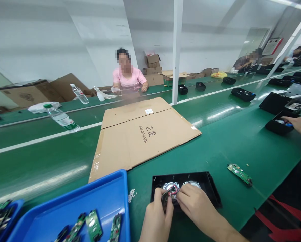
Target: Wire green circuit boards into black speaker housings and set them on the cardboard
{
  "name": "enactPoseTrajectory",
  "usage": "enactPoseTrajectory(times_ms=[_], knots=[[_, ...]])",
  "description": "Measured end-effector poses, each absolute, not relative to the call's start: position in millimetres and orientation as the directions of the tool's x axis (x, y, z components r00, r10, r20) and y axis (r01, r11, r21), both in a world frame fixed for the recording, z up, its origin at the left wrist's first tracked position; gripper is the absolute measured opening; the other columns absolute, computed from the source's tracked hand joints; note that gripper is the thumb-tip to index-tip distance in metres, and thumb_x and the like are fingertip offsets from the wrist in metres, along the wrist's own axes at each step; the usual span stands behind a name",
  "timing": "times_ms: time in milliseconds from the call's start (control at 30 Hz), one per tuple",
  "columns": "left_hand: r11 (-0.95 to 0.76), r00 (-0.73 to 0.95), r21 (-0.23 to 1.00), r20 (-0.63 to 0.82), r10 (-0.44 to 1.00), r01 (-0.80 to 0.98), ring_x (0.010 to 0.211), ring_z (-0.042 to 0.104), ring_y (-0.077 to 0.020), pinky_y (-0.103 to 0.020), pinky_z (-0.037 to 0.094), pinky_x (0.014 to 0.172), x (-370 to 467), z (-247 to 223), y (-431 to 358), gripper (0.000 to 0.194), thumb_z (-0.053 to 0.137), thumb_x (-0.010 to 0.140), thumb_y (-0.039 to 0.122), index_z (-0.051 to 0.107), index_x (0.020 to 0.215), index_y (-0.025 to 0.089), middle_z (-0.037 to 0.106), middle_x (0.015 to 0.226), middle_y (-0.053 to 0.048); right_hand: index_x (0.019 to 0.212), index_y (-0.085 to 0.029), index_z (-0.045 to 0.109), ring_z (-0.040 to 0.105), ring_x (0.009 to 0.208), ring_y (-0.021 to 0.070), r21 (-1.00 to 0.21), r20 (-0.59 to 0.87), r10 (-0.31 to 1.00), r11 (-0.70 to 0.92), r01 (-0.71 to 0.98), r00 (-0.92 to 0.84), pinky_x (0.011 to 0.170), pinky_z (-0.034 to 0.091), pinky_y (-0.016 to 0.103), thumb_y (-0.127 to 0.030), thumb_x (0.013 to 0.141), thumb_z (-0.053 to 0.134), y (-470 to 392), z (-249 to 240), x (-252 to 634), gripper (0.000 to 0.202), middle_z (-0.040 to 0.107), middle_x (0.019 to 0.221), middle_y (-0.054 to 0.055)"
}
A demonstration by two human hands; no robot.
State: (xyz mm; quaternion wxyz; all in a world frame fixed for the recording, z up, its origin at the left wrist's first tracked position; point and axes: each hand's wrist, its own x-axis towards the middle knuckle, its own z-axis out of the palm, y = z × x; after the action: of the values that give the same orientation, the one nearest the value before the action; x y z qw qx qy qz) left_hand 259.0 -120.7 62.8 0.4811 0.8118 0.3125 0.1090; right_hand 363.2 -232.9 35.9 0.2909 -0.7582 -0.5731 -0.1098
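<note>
While both hands, left hand point(157, 215) and right hand point(196, 203), pinch a small board point(165, 198) over the black housing point(211, 188), fitting looks unfinished; another board point(240, 173) waits nearby.

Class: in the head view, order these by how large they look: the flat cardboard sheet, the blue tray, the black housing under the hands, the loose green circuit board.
1. cardboard sheet
2. blue tray, partly cropped
3. black housing
4. loose circuit board

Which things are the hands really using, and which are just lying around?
In use:
- left hand and right hand, pinching a small circuit board
- black housing with round speakers

Lying about:
- flat cardboard
- water bottle
- loose green board
- blue tray of boards
</note>
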Motion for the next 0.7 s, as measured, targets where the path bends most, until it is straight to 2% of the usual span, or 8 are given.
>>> enactPoseTrajectory(times_ms=[100,300,467,567,700], knots=[[-0.415,0.782,0.809,-0.087,0.617,0.417,0.059,0.069,-0.0217,-0.027,0.045,0.056,257.9,55.7,-119.2,0.006,0.04,0.09,0.023,0.045,0.089,0.026,0.07,0.064,0.0,0.068,-0.017,0.049,0.041,0.062,0.0136,-0.305,0.536,0.781,-0.173,0.937,0.319,0.056,0.029,0.028,-0.008,0.096,0.036,-231.9,34.0,361.0,0.032,0.051,0.067,0.0],[-0.417,0.792,0.811,-0.089,0.604,0.409,0.061,0.071,-0.0207,-0.028,0.047,0.059,257.4,51.6,-119.2,0.008,0.039,0.092,0.024,0.046,0.09,0.026,0.072,0.07,-0.001,0.078,-0.018,0.056,0.05,0.07,0.0141,-0.54,0.334,0.85,-0.181,0.822,0.407,0.063,0.036,0.026,-0.008,0.09,0.046,-232.6,37.0,363.9,0.019,0.058,0.076,0.0],[-0.427,0.81,0.796,-0.131,0.572,0.43,0.066,0.071,-0.0222,-0.028,0.047,0.06,257.0,54.4,-117.7,0.008,0.04,0.093,0.022,0.047,0.093,0.025,0.073,0.074,-0.003,0.073,-0.018,0.049,0.05,0.068,0.0138,-0.674,0.222,0.847,-0.225,0.704,0.483,0.062,0.037,0.026,-0.012,0.094,0.042,-233.3,40.4,365.0,0.023,0.055,0.072,-0.001],[-0.421,0.811,0.785,-0.17,0.56,0.455,0.069,0.071,-0.0224,-0.028,0.047,0.062,256.9,57.0,-117.6,0.009,0.04,0.094,0.02,0.047,0.095,0.025,0.075,0.078,-0.004,0.07,-0.018,0.046,0.05,0.067,0.0135,-0.694,0.204,0.839,-0.239,0.679,0.504,0.061,0.037,0.025,-0.015,0.094,0.042,-233.8,40.1,364.6,0.025,0.053,0.071,-0.001],[-0.408,0.8,0.789,-0.17,0.575,0.46,0.07,0.071,-0.0232,-0.029,0.046,0.063,256.9,59.9,-118.4,0.009,0.04,0.094,0.02,0.047,0.095,0.025,0.074,0.077,-0.004,0.072,-0.019,0.047,0.05,0.068,0.0143,-0.642,0.252,0.846,-0.217,0.736,0.469,0.062,0.037,0.025,-0.015,0.094,0.041,-234.1,35.6,364.1,0.023,0.054,0.072,0.0]])
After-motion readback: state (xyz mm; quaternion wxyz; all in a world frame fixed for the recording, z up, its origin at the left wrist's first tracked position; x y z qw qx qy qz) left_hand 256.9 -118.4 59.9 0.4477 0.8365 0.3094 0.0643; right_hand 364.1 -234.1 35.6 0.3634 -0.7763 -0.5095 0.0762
